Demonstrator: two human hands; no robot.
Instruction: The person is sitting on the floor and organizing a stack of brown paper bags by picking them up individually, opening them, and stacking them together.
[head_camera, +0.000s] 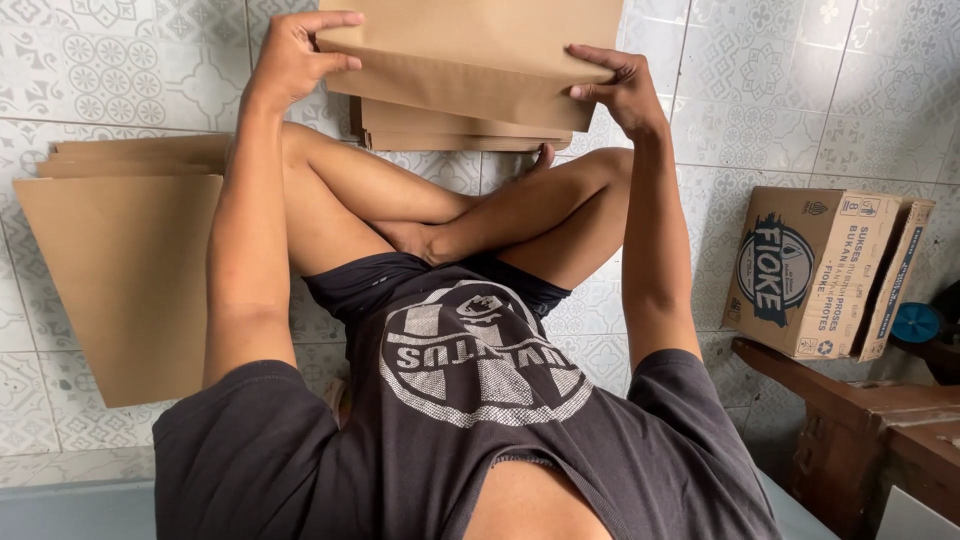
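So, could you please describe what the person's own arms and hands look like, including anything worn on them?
Both arms are bare from the short sleeves of a dark grey T-shirt down to the fingertips. The left hand and the right hand wear no gloves, and no watch, ring or wristband shows on either. The shirt's chest carries a round, whitish printed emblem.

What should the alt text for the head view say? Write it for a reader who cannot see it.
A person sitting cross-legged on a patterned tile floor holds a folded brown paper sheet at both ends, left hand and right hand. More brown sheets lie alongside, and a cardboard box sits nearby.
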